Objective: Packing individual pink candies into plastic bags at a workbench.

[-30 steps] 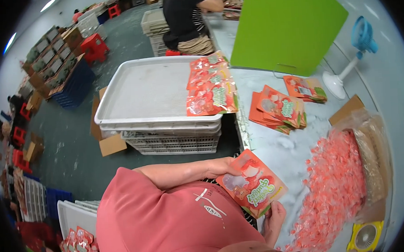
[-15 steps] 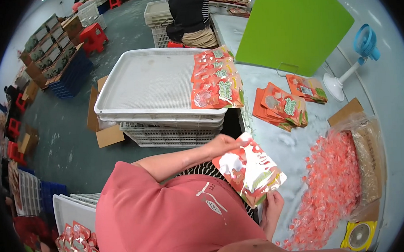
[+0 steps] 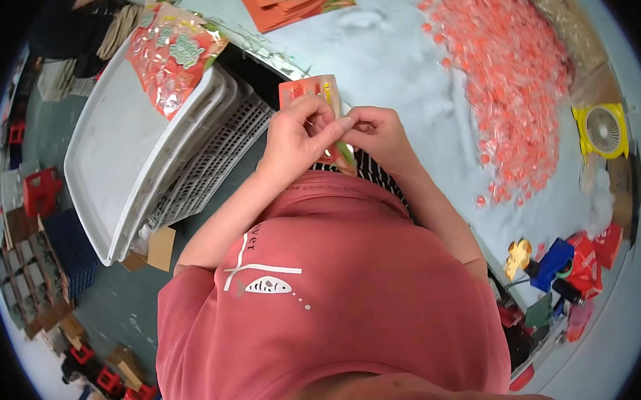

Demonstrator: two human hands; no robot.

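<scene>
Close to my body, by the table's edge, I hold a red-orange, glossy pouch [image 3: 319,84]. My left hand [image 3: 299,134] lies over its front, with thumb and forefinger pinched at its right-hand edge. Against those fingertips, my right hand [image 3: 381,137] is closed in a pinch on the same edge. Both hands cover much of the pouch's middle. To the left, filled red pouches [image 3: 172,59] lie at the far end of a white mesh tray [image 3: 104,157]. More flat orange pouches [image 3: 289,10] are stacked on the table beyond my hands.
A heap of small pink-red wrapped pieces [image 3: 510,81] spreads over the white table [image 3: 400,58] at right. Beyond it stands a yellow fan [image 3: 603,129]. Odds and ends, including a blue item [image 3: 552,264], crowd the near right. Stacked crates [image 3: 206,159] stand under the tray.
My view has turned toward the right and down. The pouch is nearer my body and more upright. My right hand has moved from its lower end to meet my left hand at its edge.
</scene>
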